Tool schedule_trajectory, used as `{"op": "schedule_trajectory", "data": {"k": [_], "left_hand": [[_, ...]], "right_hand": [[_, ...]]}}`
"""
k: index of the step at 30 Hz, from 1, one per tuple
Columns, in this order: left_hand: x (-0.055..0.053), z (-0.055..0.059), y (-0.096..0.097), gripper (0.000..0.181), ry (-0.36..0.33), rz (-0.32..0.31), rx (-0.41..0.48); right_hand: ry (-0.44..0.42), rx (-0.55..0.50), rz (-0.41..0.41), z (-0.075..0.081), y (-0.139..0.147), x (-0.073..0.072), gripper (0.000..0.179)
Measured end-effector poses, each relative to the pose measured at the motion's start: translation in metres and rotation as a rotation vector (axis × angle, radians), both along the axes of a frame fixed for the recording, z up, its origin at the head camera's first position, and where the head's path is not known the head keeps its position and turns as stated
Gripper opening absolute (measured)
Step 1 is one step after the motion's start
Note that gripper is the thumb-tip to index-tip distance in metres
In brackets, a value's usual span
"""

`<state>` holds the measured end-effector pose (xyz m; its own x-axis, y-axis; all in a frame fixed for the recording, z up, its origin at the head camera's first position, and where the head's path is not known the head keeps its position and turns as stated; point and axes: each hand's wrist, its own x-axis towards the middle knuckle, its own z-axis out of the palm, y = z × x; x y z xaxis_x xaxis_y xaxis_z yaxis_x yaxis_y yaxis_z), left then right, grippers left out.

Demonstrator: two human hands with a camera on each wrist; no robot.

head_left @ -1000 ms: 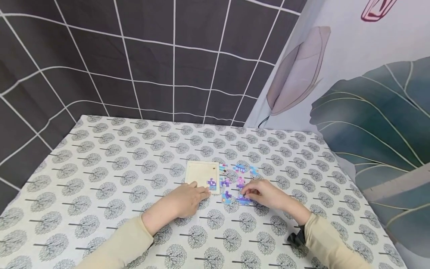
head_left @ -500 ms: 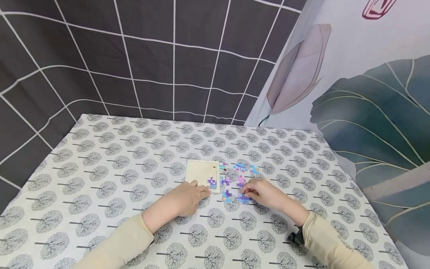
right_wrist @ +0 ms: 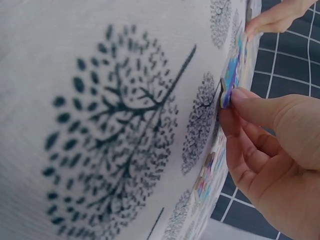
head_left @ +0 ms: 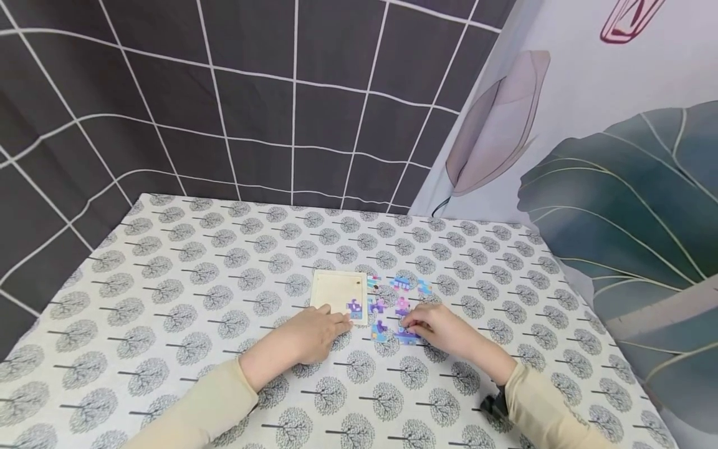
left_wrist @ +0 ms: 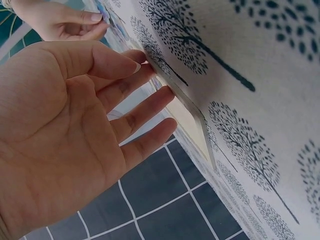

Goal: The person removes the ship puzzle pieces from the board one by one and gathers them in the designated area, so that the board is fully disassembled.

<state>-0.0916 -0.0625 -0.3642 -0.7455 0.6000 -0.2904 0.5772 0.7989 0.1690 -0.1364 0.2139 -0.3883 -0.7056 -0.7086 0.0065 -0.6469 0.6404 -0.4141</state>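
Note:
A shallow pale wooden puzzle tray (head_left: 335, 290) lies flat on the table, with a purple-and-blue puzzle piece (head_left: 355, 306) in its near right corner. My left hand (head_left: 314, 335) rests at the tray's near edge; in the left wrist view its fingertips (left_wrist: 165, 95) touch the rim, fingers loosely extended. To the right of the tray, my right hand (head_left: 445, 330) pinches a blue-and-purple puzzle piece (right_wrist: 231, 75) between thumb and forefinger, low over the cloth. That piece (head_left: 405, 337) is partly hidden by the fingers in the head view.
Several loose puzzle pieces lie between tray and right hand, among them a blue-and-orange one (head_left: 379, 332), a pink one (head_left: 402, 304) and a blue one (head_left: 401, 283). A tree-patterned cloth (head_left: 224, 324) covers the table. A dark gridded curtain (head_left: 252, 112) hangs behind.
The head view has tilted slightly. Both hands stay in place, the left at the tray and the right pinching the puzzle piece.

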Motion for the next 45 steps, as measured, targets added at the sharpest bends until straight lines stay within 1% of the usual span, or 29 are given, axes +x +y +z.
{"op": "schedule_trajectory", "data": {"k": [4, 7, 13, 17, 21, 24, 28, 35, 39, 41, 45], "left_hand": [[0.0, -0.003, 0.0, 0.048, 0.009, 0.003, -0.002], [0.0, -0.004, 0.0, 0.048, 0.008, 0.004, -0.006], [-0.002, -0.006, -0.001, 0.049, 0.017, 0.004, -0.002], [-0.002, -0.006, -0.001, 0.049, -0.001, 0.013, 0.016], [0.0, -0.006, -0.002, 0.047, -0.012, 0.018, 0.026], [0.0, -0.005, -0.002, 0.047, -0.006, 0.014, 0.028], [-0.001, -0.003, -0.002, 0.047, -0.003, 0.012, 0.029], [-0.004, -0.003, 0.0, 0.047, -0.003, 0.004, 0.036], [-0.003, -0.004, 0.001, 0.047, -0.005, 0.015, 0.041], [-0.003, -0.004, 0.001, 0.047, 0.002, 0.014, 0.036], [-0.004, -0.006, -0.001, 0.046, 0.016, -0.001, 0.022]], "right_hand": [[0.016, -0.016, 0.008, -0.004, 0.002, 0.001, 0.016], [0.007, -0.031, 0.017, -0.004, 0.001, 0.001, 0.017], [-0.051, -0.037, 0.016, 0.001, 0.004, 0.0, 0.017], [-0.09, -0.054, 0.009, 0.006, 0.006, -0.003, 0.018], [-0.115, -0.097, 0.029, 0.009, 0.006, -0.006, 0.018], [-0.117, -0.115, 0.041, 0.01, 0.004, -0.008, 0.018], [-0.104, -0.11, 0.022, 0.01, 0.0, -0.01, 0.019], [-0.067, -0.124, -0.003, 0.0, -0.006, -0.014, 0.027], [-0.037, -0.115, -0.005, -0.003, -0.013, -0.015, 0.033], [-0.034, -0.109, -0.013, -0.001, -0.018, -0.015, 0.035], [-0.059, -0.107, -0.025, 0.001, -0.031, -0.018, 0.037]]}}
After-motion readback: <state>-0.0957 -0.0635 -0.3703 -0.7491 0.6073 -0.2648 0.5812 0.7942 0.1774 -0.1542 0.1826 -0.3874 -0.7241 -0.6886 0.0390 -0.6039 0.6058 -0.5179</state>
